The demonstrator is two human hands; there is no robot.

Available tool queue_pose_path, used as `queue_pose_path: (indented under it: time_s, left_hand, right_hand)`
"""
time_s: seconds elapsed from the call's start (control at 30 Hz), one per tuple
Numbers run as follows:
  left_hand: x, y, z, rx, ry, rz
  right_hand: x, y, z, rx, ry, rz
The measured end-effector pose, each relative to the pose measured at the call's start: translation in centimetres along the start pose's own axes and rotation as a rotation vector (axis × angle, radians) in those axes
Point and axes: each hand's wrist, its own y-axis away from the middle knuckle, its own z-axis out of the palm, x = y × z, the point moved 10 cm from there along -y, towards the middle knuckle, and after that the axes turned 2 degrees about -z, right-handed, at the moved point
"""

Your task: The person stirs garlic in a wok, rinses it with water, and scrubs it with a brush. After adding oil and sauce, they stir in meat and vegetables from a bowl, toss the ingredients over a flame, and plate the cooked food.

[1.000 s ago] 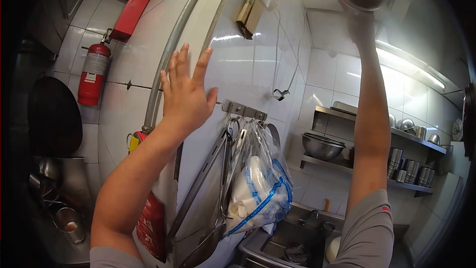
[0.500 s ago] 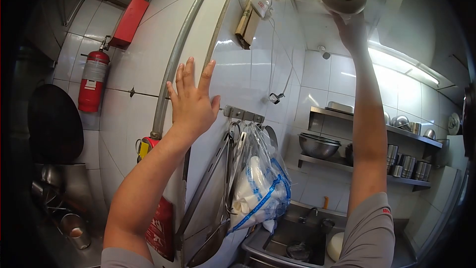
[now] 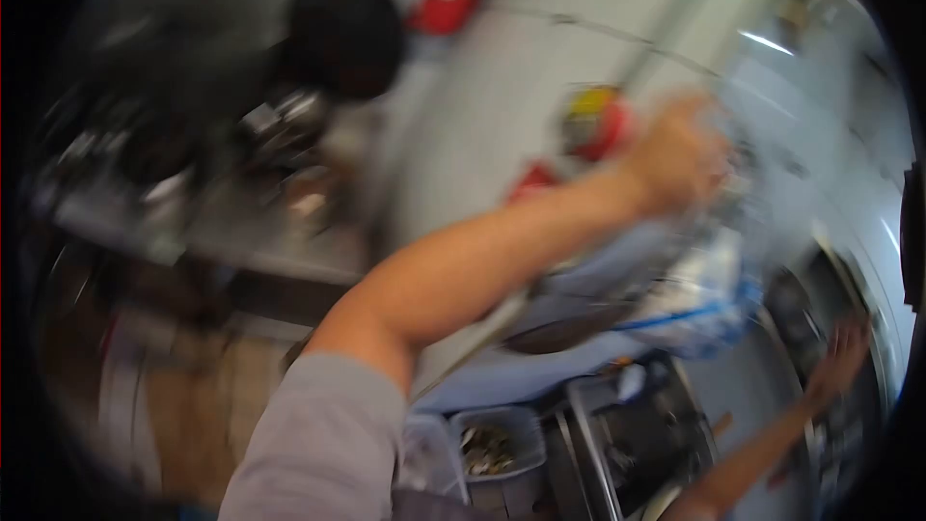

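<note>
My left hand [image 3: 683,152] is at the wall, close to the top of the hanging clear bag with blue stripes [image 3: 709,289]; motion blur smears its fingers. A round red and yellow object [image 3: 595,123] shows just left of that hand. Lower right, my right hand [image 3: 841,355] is stretched out in front of the shelf area, also blurred, with no object visible in it. The sink [image 3: 641,434] lies below the bag.
A black round pan [image 3: 345,34] and a red extinguisher [image 3: 449,2] are at the upper left. Metal cookware [image 3: 289,125] stands on the left counter. A plastic container with small items [image 3: 497,444] sits low beside the sink.
The view has swung down and left, bringing the left counter and low containers in. My right hand has come down from the round wall-mounted fixture; my left hand is now near the bag's top.
</note>
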Motion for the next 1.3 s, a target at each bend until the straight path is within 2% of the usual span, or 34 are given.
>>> queue_pose_path:
  time_s: [0.03,0.07,0.1,0.13,0.17,0.2,0.23,0.27,0.3,0.33,0.37,0.4,0.43,0.47,0.5,0.53,0.6,0.63,0.67,0.7,0.73,0.77,0.8,0.83,0.87,0.93,1.07,1.1,1.13,1.17,1.2,1.23,1.27,1.3]
  left_hand:
    - [1.8,3.6,-0.2,-0.242,0.081,-0.067]
    - [4.4,7.7,-4.7,-0.29,0.363,-0.3]
    - [6.9,12.1,-7.4,-0.414,0.462,-0.342]
    - [8.6,16.7,-9.5,-0.602,0.585,-0.487]
    - [9.7,22.1,-11.6,-0.76,0.577,-0.625]
    - [9.4,28.4,-13.9,-0.738,0.7,-0.896]
    - [8.9,36.2,-17.1,-0.69,0.639,-1.167]
    - [9.2,44.3,-21.7,-0.726,0.389,-1.295]
    - [10.9,53.1,-28.2,-0.761,0.036,-1.353]
    - [14.0,62.5,-34.9,-0.879,-0.236,-1.648]
    - [18.8,72.6,-40.4,-1.294,-0.339,-1.746]
    - [24.3,79.1,-47.1,-1.281,-0.429,-1.975]
    - [29.6,83.7,-55.1,-1.016,-0.703,-2.237]
    - [33.1,78.5,-59.6,-1.176,-0.73,-2.464]
    - [38.6,82.0,-64.3,-1.174,-0.751,-2.485]
    - [43.9,85.5,-70.6,-1.206,-0.873,-2.656]
    - [44.3,85.3,-77.4,-1.138,-1.006,-2.604]
    - [43.5,84.4,-81.5,-1.063,-1.167,-2.508]
    - [43.2,83.3,-85.4,-0.999,-1.313,-2.409]
    - [42.2,78.8,-86.7,-0.948,-1.341,-2.446]
    - [40.8,71.6,-88.9,-0.241,-1.171,-2.544]
    - [39.4,67.7,-89.1,-0.195,-1.193,-2.542]
    - [38.1,63.8,-90.6,0.124,-1.225,-2.422]
    - [37.5,60.9,-92.0,0.415,-1.237,-2.275]
    - [36.7,59.0,-92.9,0.429,-1.255,-2.264]
    - [35.9,55.1,-95.7,0.405,-1.433,-2.089]
    - [38.1,55.6,-103.2,0.318,-1.589,-1.995]
    - [39.4,55.4,-105.5,0.266,-1.729,-1.956]
    - [40.5,55.2,-107.8,0.214,-1.864,-1.904]
    - [41.6,55.4,-109.6,0.248,-1.892,-1.968]
    - [43.1,55.1,-110.7,0.285,-1.921,-2.037]
    - [46.0,56.6,-111.6,0.391,-1.909,-2.237]
    - [48.5,57.7,-112.1,0.43,-1.902,-2.264]
    - [50.2,58.0,-111.5,0.519,-1.855,-2.472]
  right_hand:
    - [2.0,6.1,-0.8,-0.124,0.147,-0.067]
    - [9.6,12.8,-7.3,0.254,-0.145,0.382]
    - [3.6,20.2,8.7,-0.285,-0.345,0.433]
    - [8.0,27.2,6.5,-0.184,-0.447,0.545]
    - [8.1,34.2,10.5,-0.084,-0.461,0.836]
    - [9.0,41.6,13.9,-0.049,-0.533,1.099]
    - [11.7,51.5,16.8,-0.213,-1.095,1.702]
    - [8.2,53.0,24.6,0.107,-0.394,1.659]
    - [5.8,57.2,30.9,0.17,-0.137,1.845]
    - [8.7,64.5,35.1,-0.627,-0.902,1.659]
    - [6.1,66.2,41.8,-1.138,-0.627,1.469]
    - [4.0,68.1,47.8,-1.582,-0.325,1.19]
    - [5.9,72.6,51.0,-1.756,-0.355,1.079]
    - [7.0,76.8,54.0,-1.923,-0.382,0.957]
    - [3.9,76.7,58.1,-1.974,-0.4,0.874]
    - [1.1,76.4,62.5,-2.026,-0.418,0.784]
    - [2.4,79.6,69.5,-1.952,-0.451,1.249]
    - [3.9,81.9,72.4,-1.762,-0.494,1.49]
    - [5.8,84.2,73.7,-1.709,-0.363,1.569]
    - [7.0,85.6,74.9,-1.648,-0.226,1.636]
    - [9.6,89.7,74.7,-1.714,-0.118,1.667]
    - [12.2,94.3,75.1,-1.976,-0.125,1.482]
    - [16.6,100.6,73.9,-2.155,-0.009,1.315]
    - [17.5,104.2,75.0,-2.317,-0.422,0.391]
    - [17.0,105.8,78.4,-2.319,-0.436,0.372]
    - [13.3,109.0,83.0,-2.398,-0.53,0.094]
    - [5.4,115.8,87.8,-2.473,-0.701,-0.439]
    - [3.5,117.3,88.8,-2.474,-0.737,-0.568]
    - [1.0,114.2,93.8,-2.471,-0.739,-0.556]
    - [0.4,113.6,98.9,-2.608,-0.448,0.203]
    - [-7.7,110.1,102.1,-2.544,-0.117,0.964]
    - [-8.6,113.1,106.6,-2.534,-0.139,0.955]
    - [-10.1,117.4,111.1,-2.558,-0.095,0.908]
    - [-11.9,120.9,112.5,-2.593,-0.042,0.883]
